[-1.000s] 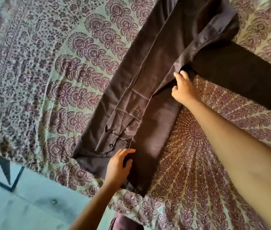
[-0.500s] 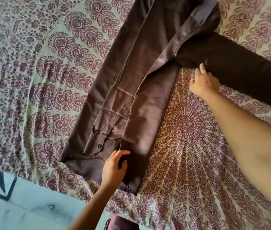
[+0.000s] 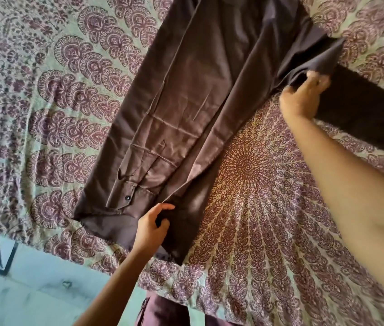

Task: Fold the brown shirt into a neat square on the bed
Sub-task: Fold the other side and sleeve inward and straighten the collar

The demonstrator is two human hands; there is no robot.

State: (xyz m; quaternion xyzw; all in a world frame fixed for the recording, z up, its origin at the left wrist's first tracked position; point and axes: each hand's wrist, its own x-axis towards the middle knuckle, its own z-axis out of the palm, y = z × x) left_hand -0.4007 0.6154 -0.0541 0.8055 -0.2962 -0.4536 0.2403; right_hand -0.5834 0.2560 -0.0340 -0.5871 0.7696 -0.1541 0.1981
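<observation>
The brown shirt (image 3: 200, 107) lies lengthwise on the patterned bed cover (image 3: 45, 128), its sides folded inward into a long strip. A cuff with a dark button (image 3: 127, 198) shows near the hem. My left hand (image 3: 151, 229) pinches the folded edge at the hem close to the bed's near edge. My right hand (image 3: 303, 97) grips the cloth where the sleeve (image 3: 362, 116) joins the body, and that spot is lifted slightly. The sleeve stretches out flat to the right, in shadow.
The bed's near edge runs along the bottom left, with a pale tiled floor (image 3: 33, 290) beyond it. A bit of my own brown clothing (image 3: 165, 311) shows at the bottom. The cover's round medallion (image 3: 247, 168) lies bare between my arms.
My right hand has moved from resting beside the sleeve to gripping the cloth at the sleeve joint and lifting it. My left hand stays at the hem. The view has shifted a little.
</observation>
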